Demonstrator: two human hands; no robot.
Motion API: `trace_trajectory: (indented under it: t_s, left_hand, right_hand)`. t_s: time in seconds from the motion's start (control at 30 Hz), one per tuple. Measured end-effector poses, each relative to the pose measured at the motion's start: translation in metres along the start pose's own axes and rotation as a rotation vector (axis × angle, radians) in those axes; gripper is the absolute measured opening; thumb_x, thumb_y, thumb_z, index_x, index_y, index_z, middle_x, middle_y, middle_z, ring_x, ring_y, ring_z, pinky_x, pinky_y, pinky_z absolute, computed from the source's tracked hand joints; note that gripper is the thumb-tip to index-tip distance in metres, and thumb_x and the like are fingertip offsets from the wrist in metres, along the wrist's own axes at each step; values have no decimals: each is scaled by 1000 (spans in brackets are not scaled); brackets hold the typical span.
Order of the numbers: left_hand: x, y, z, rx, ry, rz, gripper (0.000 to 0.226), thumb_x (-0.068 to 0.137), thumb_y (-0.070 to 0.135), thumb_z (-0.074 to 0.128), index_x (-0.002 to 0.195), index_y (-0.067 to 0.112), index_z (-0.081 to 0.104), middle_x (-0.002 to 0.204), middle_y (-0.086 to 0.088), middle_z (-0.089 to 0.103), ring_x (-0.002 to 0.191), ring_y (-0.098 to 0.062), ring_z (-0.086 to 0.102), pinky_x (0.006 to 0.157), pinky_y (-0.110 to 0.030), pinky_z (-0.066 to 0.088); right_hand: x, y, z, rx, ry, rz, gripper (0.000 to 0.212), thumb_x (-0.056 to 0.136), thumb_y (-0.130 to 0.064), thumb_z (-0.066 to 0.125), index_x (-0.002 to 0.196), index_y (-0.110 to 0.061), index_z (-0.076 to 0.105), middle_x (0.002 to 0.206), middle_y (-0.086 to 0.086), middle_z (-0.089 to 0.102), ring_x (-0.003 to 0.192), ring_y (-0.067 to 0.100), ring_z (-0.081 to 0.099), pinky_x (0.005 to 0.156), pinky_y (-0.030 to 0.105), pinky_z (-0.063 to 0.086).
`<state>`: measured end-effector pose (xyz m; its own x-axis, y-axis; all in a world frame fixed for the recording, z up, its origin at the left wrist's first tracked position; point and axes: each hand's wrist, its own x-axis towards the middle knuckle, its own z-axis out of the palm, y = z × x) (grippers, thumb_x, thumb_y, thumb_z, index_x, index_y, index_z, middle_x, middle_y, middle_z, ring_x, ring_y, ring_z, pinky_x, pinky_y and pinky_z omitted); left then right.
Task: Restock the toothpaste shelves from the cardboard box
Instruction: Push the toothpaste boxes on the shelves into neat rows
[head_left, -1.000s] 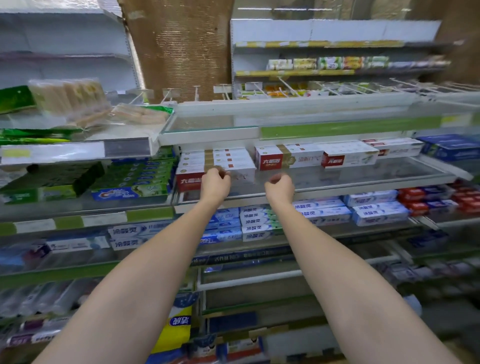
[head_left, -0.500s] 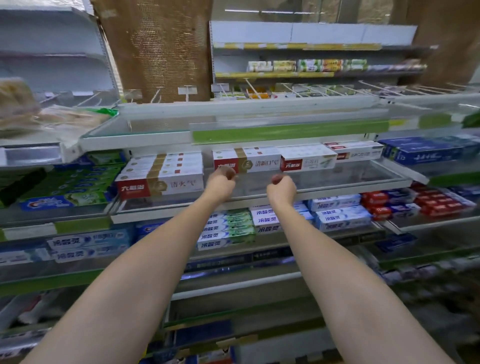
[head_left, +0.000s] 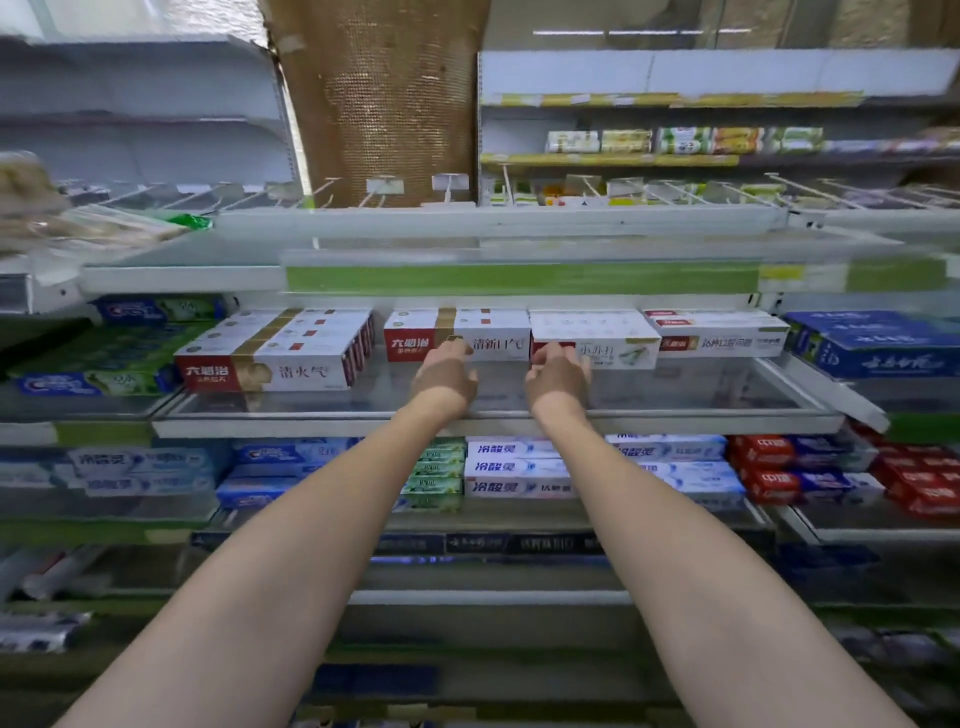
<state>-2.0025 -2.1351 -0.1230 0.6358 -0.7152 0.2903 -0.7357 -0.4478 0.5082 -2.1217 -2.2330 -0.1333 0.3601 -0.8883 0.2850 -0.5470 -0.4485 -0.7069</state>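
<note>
Hands meet boxes: our left hand (head_left: 445, 373) touches the gold-banded toothpaste box (head_left: 457, 340), our right hand (head_left: 558, 372) the green-printed box (head_left: 595, 340); fingers loosely bent, gripping nothing, boxes lying crosswise just beyond on the shelf (head_left: 498, 418).

Both hands advance rightward along the shelf from the left stack: the left hand (head_left: 444, 371) now touches the red-and-gold box (head_left: 457, 340), the right hand (head_left: 558, 369) the neighbouring green-marked box (head_left: 595, 340), fingers curled.

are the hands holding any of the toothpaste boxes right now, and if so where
Nothing is clearly held. The left hand touches the front face of the gold-banded box; the right hand reaches the front of the white box, fingers loose.
</note>
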Motion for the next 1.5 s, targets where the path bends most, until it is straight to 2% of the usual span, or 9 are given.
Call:
trace_trajectory:
  t_s: [0.07,0.17,0.37,0.5,0.6,0.77,1.5]
  left_hand:
    - [8,4,4,57,16,28,42,100,18,52,142,15,46,144,-4,49,130,-21,47,111,-39,39]
    - [17,12,13,129,54,102,43,102,15,47,145,10,42,148,-8,46,137,-22,42,117,-38,32]
    - [44,23,33,261,67,211,60,103,22,46,157,12,23,164,-6,24,153,-23,19,126,-41,14]
    - [61,25,46,360,94,253,58,105,34,43,156,12,26,164,-7,26,153,-25,16,126,-46,5]
    - [74,22,57,395,116,229,58,104,45,40,153,16,32,162,-5,30,152,-24,19,125,-51,1]
    - [90,19,70,310,170,176,61,101,56,41,152,22,39,159,1,37,150,-23,24,123,-49,2]
    - [86,18,73,370,250,203,46,102,47,45,138,19,49,143,3,51,141,-24,36,119,-51,10]
  right_hand:
    - [7,4,-3,-114,52,-78,23,98,-18,53,121,-17,60,131,3,52,130,24,36,116,40,29]
    - [23,8,-8,-193,109,-192,35,99,-24,55,133,-13,53,138,5,50,132,23,38,116,37,28]
    - [55,12,-4,-266,37,-313,52,100,-33,55,146,-12,43,148,4,46,139,21,39,121,36,24]
    - [73,18,3,-399,16,-354,59,101,-42,49,149,-10,41,156,6,42,146,23,32,124,39,13]
    - [75,24,14,-474,83,-393,56,98,-45,50,142,-10,49,147,7,50,140,25,38,121,42,19]
    - [77,26,21,-475,144,-399,51,97,-42,51,133,-7,56,138,10,57,130,28,46,115,44,27]
    - [77,30,22,-491,152,-389,54,94,-44,55,133,-6,56,135,10,59,128,29,48,116,44,28]
